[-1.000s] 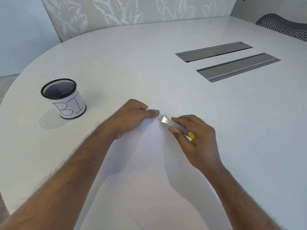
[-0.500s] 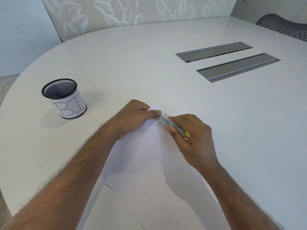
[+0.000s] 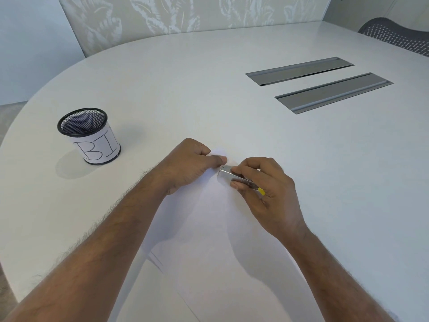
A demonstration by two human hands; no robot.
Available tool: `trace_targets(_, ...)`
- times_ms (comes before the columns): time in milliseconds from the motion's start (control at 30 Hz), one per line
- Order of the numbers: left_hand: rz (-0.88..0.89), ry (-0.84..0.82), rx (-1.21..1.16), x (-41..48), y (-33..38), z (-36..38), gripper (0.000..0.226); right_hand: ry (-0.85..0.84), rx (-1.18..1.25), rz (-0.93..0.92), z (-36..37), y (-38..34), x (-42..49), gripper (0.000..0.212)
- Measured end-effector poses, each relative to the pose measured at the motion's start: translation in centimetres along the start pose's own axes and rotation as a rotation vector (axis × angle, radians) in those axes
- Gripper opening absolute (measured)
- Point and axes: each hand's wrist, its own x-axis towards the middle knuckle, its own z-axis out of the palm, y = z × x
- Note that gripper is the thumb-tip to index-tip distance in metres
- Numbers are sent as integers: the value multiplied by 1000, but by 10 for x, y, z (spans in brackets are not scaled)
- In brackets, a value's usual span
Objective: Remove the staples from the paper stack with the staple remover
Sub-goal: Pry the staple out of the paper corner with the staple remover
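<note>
Paper stack (image 3: 216, 228) corner pinched by left hand (image 3: 188, 163); right hand (image 3: 267, 191) grips staple remover (image 3: 234, 176) against it.

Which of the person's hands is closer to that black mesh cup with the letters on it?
Left. The left hand pins the paper stack's far corner, to the right of the mesh cup; the right hand, gripping the staple remover, sits farther right.
</note>
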Motion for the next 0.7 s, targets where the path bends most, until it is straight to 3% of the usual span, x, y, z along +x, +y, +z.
trace_targets(333, 74, -1, 36, -13, 4, -1, 46, 60, -75, -215, -12, -2, 3, 13)
trace_targets(500, 71, 76, 62, -14, 4, -3, 60, 57, -80, -285, -14, -2, -1, 12)
trace_targets(700, 48, -54, -117, -21, 6, -11, 58, 81, -153, -86, -13, 3, -9, 18)
